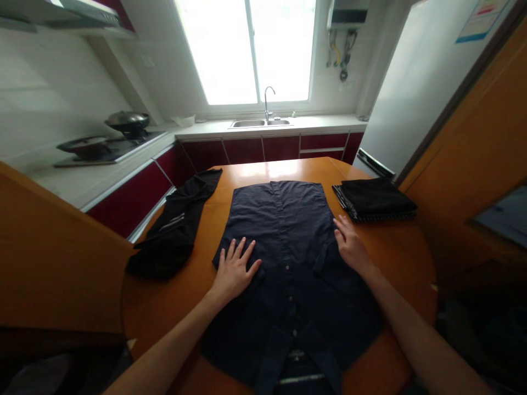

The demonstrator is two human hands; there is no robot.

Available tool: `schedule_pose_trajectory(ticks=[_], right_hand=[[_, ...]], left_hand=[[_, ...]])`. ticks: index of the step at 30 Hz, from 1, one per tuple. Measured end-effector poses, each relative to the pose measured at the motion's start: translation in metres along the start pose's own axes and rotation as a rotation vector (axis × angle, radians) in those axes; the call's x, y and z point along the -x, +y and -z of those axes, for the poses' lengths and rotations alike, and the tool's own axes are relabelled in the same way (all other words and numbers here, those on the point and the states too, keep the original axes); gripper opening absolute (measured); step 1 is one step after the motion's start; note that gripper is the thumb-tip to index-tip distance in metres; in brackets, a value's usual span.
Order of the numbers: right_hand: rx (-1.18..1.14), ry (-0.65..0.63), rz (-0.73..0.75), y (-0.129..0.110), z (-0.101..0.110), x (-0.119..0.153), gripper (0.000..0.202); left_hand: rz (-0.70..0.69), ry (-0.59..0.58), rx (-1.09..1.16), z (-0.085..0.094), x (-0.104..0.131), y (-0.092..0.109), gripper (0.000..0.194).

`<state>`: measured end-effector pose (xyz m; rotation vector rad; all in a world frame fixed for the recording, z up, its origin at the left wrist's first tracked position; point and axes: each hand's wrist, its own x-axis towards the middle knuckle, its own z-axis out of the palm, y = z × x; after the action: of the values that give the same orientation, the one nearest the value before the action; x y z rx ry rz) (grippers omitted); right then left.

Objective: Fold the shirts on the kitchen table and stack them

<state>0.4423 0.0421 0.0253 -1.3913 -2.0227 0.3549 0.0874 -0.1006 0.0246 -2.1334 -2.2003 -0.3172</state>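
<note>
A dark navy shirt (284, 236) lies spread on the wooden table (247, 171), its collar toward me and its hem toward the window. On the shirt's left side my left hand (234, 270) rests flat with spread fingers. My right hand (349, 241) touches the shirt's right edge, fingers somewhat apart and nothing held in them. Black clothing (177, 225) with pale stripes lies in a loose heap at the table's left. A folded black stack of cloth (376, 198) sits at the right.
Beyond the table runs a counter (209, 127) with a sink (249, 123) under the window. Two pans (127, 120) stand on the stove at the left. A fridge (424, 82) rises at the right.
</note>
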Motion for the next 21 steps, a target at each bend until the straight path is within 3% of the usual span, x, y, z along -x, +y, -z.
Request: schedule_pose_trajectory(ticks=[3, 6, 14, 17, 21], right_hand=[[0.179, -0.215, 0.022, -0.004, -0.014, 0.008, 0.06], [0.32, -0.313, 0.019, -0.004, -0.02, 0.011, 0.061], [0.247, -0.129, 0.017, -0.014, -0.009, 0.009, 0.062], [0.267, -0.175, 0.074, -0.024, -0.011, 0.016, 0.064], [0.336, -0.331, 0.1, -0.034, -0.019, 0.023, 0.065]], left_hand=[[0.009, -0.004, -0.007, -0.002, 0.0, -0.001, 0.062], [0.01, -0.006, -0.008, -0.002, 0.0, -0.002, 0.062], [-0.028, 0.045, -0.037, 0.004, 0.001, 0.004, 0.062], [-0.108, 0.044, -0.028, 0.006, 0.002, 0.007, 0.062], [-0.138, -0.036, 0.014, 0.002, 0.002, 0.007, 0.06]])
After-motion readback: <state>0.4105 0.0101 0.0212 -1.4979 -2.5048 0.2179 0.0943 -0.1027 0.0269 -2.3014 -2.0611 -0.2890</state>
